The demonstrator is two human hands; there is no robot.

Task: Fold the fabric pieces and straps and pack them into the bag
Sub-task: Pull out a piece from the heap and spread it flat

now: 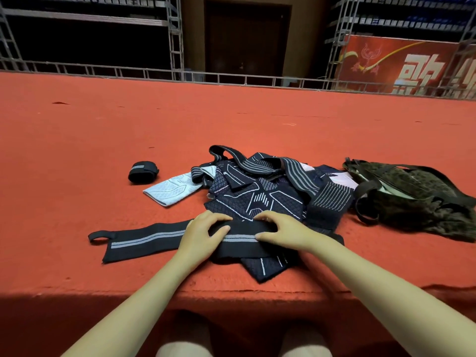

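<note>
Hands first: both are down on a long black strap (154, 239) with a grey stripe, which lies flat across the near part of the red carpeted bench (77, 140). The left hand (203, 235) has its fingers curled over the strap's far edge with the thumb lying on top. The right hand (280, 231) does pretty much the same just beside it, fingers hooked over the far edge and thumb pressed on the stripe. Between them the strap looks doubled over, though it's hard to say for sure from this angle. Its free end runs off to the left and finishes in a small loop.

Right behind the hands sits a messy pile of dark patterned fabric pieces (260, 197), with a couple of striped straps (296, 173) draped over the top. A white patterned piece (170, 189) pokes out of the pile's left side. Further left, apart from everything, is a strap already rolled up into a little bundle (143, 171). The bag (417, 199), dark camo-looking, lies on its side at the right, touching the pile, mouth open with something pale inside.
</note>
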